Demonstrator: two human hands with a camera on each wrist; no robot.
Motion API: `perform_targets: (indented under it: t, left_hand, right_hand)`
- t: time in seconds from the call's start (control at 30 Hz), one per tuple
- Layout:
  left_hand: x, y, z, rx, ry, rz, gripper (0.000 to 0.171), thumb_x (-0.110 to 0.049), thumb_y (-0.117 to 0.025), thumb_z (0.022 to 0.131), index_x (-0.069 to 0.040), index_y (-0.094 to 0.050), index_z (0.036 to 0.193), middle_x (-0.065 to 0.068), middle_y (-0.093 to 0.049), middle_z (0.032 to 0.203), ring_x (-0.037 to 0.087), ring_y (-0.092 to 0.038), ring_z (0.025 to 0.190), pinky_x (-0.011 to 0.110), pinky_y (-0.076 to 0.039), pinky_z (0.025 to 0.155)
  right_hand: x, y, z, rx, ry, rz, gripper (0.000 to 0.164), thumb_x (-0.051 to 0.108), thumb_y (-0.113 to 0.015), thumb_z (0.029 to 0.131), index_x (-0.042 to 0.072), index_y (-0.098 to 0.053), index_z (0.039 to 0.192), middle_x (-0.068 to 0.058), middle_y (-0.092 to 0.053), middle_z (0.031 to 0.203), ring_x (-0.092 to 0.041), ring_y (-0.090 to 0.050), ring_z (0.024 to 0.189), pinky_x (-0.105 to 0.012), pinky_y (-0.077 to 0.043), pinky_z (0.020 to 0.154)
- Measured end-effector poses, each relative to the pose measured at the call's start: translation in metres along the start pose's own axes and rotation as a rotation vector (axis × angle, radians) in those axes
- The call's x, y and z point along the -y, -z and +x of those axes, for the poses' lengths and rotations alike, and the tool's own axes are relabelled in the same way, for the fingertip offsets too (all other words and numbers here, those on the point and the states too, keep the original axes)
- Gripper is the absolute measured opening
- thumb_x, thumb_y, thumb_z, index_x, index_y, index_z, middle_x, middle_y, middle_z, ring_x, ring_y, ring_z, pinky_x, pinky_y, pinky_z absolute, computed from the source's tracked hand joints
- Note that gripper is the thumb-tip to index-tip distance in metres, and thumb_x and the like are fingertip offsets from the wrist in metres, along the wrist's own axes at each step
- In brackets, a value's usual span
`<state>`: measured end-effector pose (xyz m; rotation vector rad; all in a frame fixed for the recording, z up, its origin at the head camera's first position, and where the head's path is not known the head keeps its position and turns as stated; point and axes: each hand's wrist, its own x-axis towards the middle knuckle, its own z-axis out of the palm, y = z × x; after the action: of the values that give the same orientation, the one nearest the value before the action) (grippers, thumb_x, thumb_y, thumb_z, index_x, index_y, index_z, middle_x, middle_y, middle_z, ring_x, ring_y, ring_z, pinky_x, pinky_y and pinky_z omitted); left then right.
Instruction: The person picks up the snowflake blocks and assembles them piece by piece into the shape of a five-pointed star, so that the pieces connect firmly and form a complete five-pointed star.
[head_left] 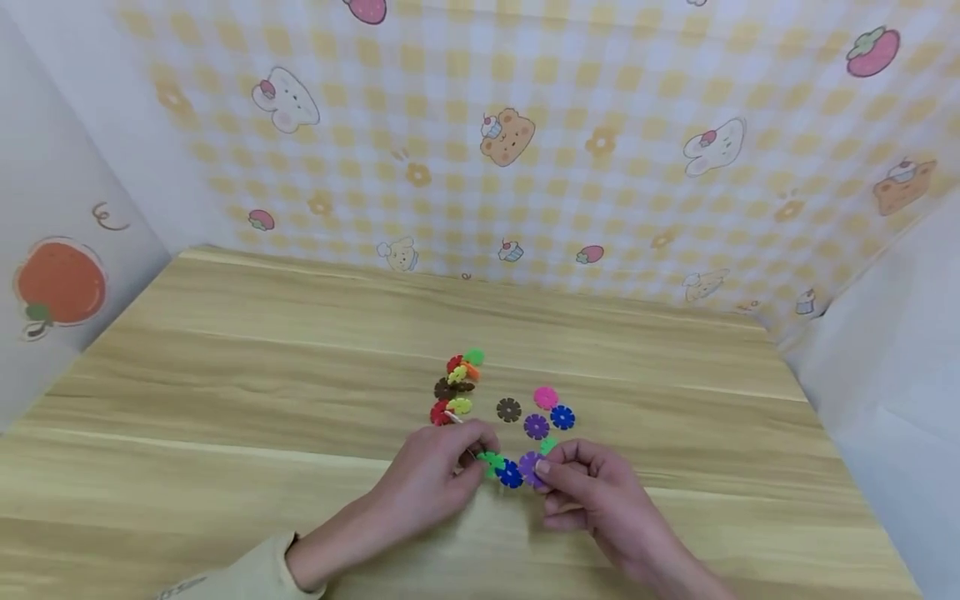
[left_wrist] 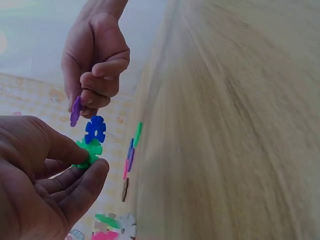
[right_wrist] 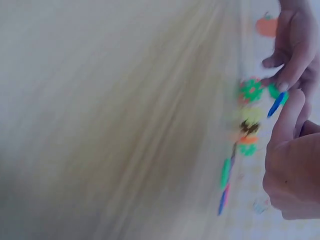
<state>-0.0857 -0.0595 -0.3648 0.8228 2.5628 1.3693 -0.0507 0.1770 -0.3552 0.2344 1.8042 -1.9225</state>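
Observation:
In the head view my left hand point(head_left: 431, 468) pinches a green notched plastic disc point(head_left: 491, 463) between thumb and fingers. A blue notched disc point(head_left: 510, 474) is joined to the green one's edge, as the left wrist view shows. My right hand point(head_left: 603, 496) holds a purple notched disc point(head_left: 529, 468) by its rim, thumb in front. Seen from the left wrist, the purple disc point(left_wrist: 75, 111) stands nearly edge-on, close beside the blue disc point(left_wrist: 95, 130). Both hands are raised over the table, facing each other.
Loose discs lie just beyond the hands on the wooden table point(head_left: 262, 400): brown point(head_left: 508, 410), pink point(head_left: 546, 398), blue point(head_left: 562, 417), purple point(head_left: 536, 427) and green point(head_left: 548, 445). Left of them is a cluster of red, yellow, brown, orange and green discs. A checked cloth point(head_left: 585, 192) hangs behind.

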Motion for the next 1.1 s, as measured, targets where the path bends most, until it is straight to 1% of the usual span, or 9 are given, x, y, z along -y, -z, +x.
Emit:
perform_targets:
  t: [0.1,0.2,0.43,0.47,0.57,0.7,0.9,1.03,1.1]
  left_hand:
    - [-0.003,0.0,0.0,-0.002,-0.011,-0.018,0.019,0.001,-0.07,0.089,-0.009,-0.073,0.105,-0.001,-0.075,0.095,0.004,-0.064,0.082,0.022,-0.055,0.074]
    - [-0.005,-0.001,0.0,-0.016,-0.036,-0.029,0.019,0.002,-0.069,0.089,-0.01,-0.072,0.103,-0.001,-0.075,0.094,0.004,-0.065,0.081,0.023,-0.055,0.073]
    - [-0.004,-0.01,-0.005,-0.056,-0.037,0.003,0.017,0.001,-0.071,0.089,-0.013,-0.073,0.1,-0.003,-0.075,0.094,-0.001,-0.054,0.069,0.019,-0.048,0.063]
    - [-0.004,-0.011,-0.006,-0.061,-0.042,0.007,0.018,0.001,-0.071,0.089,-0.014,-0.073,0.1,-0.003,-0.076,0.094,-0.001,-0.052,0.068,0.019,-0.047,0.061]
    - [-0.003,-0.014,-0.005,-0.074,-0.076,0.019,0.019,0.001,-0.071,0.089,-0.013,-0.074,0.101,-0.003,-0.076,0.094,-0.002,-0.053,0.069,0.018,-0.047,0.061]
    - [-0.005,-0.013,0.0,-0.095,-0.125,0.059,0.022,0.004,-0.069,0.088,-0.012,-0.076,0.102,-0.001,-0.076,0.094,0.0,-0.053,0.069,0.017,-0.047,0.062]
    - [-0.008,-0.009,0.01,-0.114,-0.169,0.114,0.025,0.008,-0.066,0.086,-0.008,-0.078,0.102,0.004,-0.077,0.096,0.003,-0.053,0.069,0.017,-0.047,0.062]
    - [-0.008,-0.009,0.02,-0.135,-0.197,0.175,0.024,0.008,-0.065,0.085,-0.006,-0.078,0.101,0.004,-0.076,0.089,0.004,-0.053,0.066,0.017,-0.045,0.06]
    - [-0.008,-0.009,0.025,-0.147,-0.207,0.207,0.024,0.007,-0.065,0.085,-0.006,-0.079,0.099,0.003,-0.073,0.082,0.004,-0.05,0.063,0.017,-0.042,0.056]
  right_hand:
    - [0.004,-0.006,-0.001,-0.029,0.007,0.009,0.018,0.015,-0.068,0.097,0.003,-0.058,0.104,-0.003,-0.07,0.09,-0.011,-0.067,0.071,-0.035,-0.063,0.073]
    - [0.007,-0.008,-0.001,-0.068,0.006,0.008,0.02,0.015,-0.07,0.096,0.002,-0.057,0.104,-0.003,-0.07,0.088,-0.011,-0.067,0.07,-0.034,-0.063,0.072]
    - [0.0,-0.012,0.003,-0.056,-0.016,0.014,0.019,0.012,-0.07,0.095,0.0,-0.058,0.105,-0.004,-0.071,0.087,-0.011,-0.068,0.069,-0.035,-0.063,0.073]
    - [-0.001,-0.012,0.003,-0.059,-0.019,0.012,0.019,0.012,-0.07,0.095,0.0,-0.058,0.105,-0.004,-0.071,0.087,-0.011,-0.068,0.07,-0.035,-0.063,0.072]
    - [-0.002,-0.013,0.006,-0.077,-0.019,0.009,0.02,0.013,-0.07,0.095,0.0,-0.058,0.106,-0.004,-0.071,0.088,-0.012,-0.068,0.07,-0.034,-0.063,0.072]
    - [0.003,-0.014,0.008,-0.101,0.0,-0.003,0.021,0.014,-0.071,0.095,0.0,-0.058,0.105,-0.005,-0.071,0.087,-0.013,-0.068,0.071,-0.036,-0.063,0.073]
    - [0.01,-0.016,0.008,-0.131,0.039,-0.008,0.019,0.011,-0.07,0.095,-0.001,-0.057,0.103,-0.005,-0.07,0.082,-0.015,-0.069,0.071,-0.038,-0.063,0.074]
    - [0.014,-0.014,0.014,-0.143,0.069,0.007,0.015,0.007,-0.068,0.095,0.0,-0.056,0.1,-0.005,-0.07,0.081,-0.014,-0.07,0.072,-0.037,-0.063,0.075]
    - [0.016,-0.012,0.018,-0.139,0.09,0.011,0.014,0.007,-0.068,0.096,0.001,-0.056,0.099,-0.005,-0.07,0.081,-0.014,-0.07,0.072,-0.036,-0.063,0.075]
